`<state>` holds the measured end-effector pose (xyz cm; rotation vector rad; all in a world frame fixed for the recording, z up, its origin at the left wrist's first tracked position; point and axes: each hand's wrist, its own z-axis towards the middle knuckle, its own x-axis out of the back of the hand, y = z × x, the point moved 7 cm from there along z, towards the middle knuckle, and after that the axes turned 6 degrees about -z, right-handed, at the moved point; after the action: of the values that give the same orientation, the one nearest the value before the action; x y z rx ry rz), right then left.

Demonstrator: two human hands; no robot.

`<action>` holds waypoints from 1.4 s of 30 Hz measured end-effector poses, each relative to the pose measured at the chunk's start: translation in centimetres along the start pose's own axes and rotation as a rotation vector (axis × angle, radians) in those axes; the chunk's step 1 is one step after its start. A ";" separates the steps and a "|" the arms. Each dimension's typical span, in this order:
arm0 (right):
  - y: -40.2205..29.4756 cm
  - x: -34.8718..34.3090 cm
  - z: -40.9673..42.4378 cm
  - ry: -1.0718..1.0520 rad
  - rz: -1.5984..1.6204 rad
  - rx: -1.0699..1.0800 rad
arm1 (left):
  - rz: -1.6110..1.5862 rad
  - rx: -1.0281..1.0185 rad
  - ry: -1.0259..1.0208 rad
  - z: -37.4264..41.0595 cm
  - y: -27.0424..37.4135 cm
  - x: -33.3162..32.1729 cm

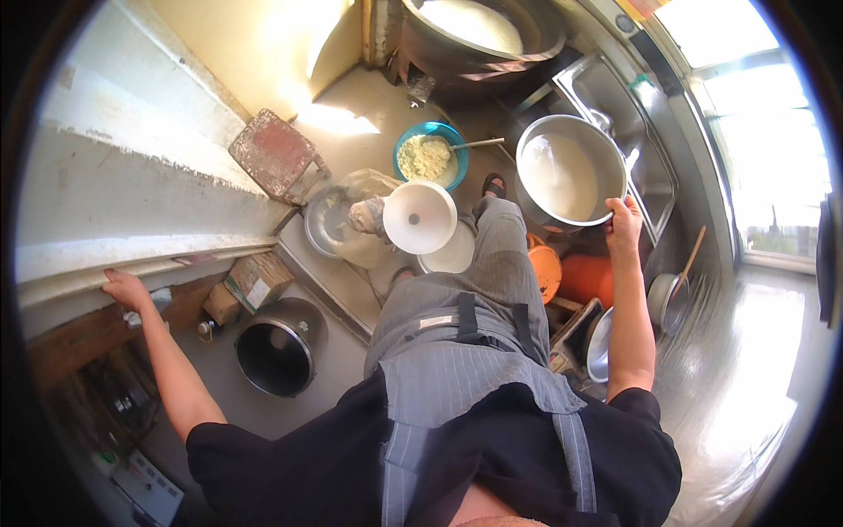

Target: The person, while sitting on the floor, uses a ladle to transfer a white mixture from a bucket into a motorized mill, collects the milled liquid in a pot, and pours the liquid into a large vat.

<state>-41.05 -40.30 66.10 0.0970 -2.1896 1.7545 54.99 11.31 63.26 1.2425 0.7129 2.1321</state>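
Note:
At the right, my right hand [622,221] grips the rim of a large stainless steel pot [568,172] holding a pale, milky liquid. The pot stands beside a metal sink, and its support is hidden. Far to the left, my left hand [126,290] is curled at the pale edge [72,277] of a worn white surface; some of its fingers are hidden. Before me on the floor, a blue basin [461,172] contains crumbly pale-yellow curds and a long-handled utensil [479,142]. A white funnel-shaped bowl [419,217] with a dark centre is nearer my legs.
A big metal vat [448,62] with white contents stands ahead. The steel sink [649,155] is on the right. A worn stool [276,151], a basin with a plastic bag [365,188] and an open metal cylinder [280,349] occupy the left. Orange containers [583,280] sit by my right leg.

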 end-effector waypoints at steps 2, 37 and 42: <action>1.0 -2.5 2.9 -0.065 -0.046 0.001 | -0.022 -0.029 0.005 1.5 -1.6 -0.2; 26.6 -34.7 24.9 -0.611 -1.364 0.007 | -0.115 1.272 -0.671 -94.0 -4.6 20.7; 25.1 -36.7 24.6 -0.629 -1.619 0.124 | -0.125 1.337 -0.753 -99.3 -3.5 20.9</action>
<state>-18.22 -63.49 27.13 1.9558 -1.2650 0.8137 -41.18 12.27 30.74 2.3030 1.8257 0.7181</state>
